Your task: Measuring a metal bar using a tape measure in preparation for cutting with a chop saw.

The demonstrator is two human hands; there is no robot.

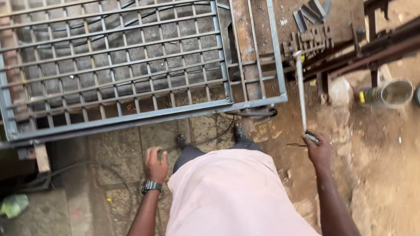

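Observation:
I stand over a grey steel gate frame (144,114) with a grid of bars, lying flat in front of my feet. My right hand (319,150) is closed around the lower end of a long thin metal rod (300,87) that points away from me, its far tip near the frame's right corner. My left hand (155,164), with a wristwatch on the wrist, hangs by my thigh with the fingers curled; I cannot tell whether anything is in it.
Short cut steel pieces (308,37) lie on a stand at the upper right beside dark steel bars (376,50). A tin can (387,93) lies on the dirt at right. A cable (109,170) runs over the paving stones. A wooden block (41,157) props the frame at left.

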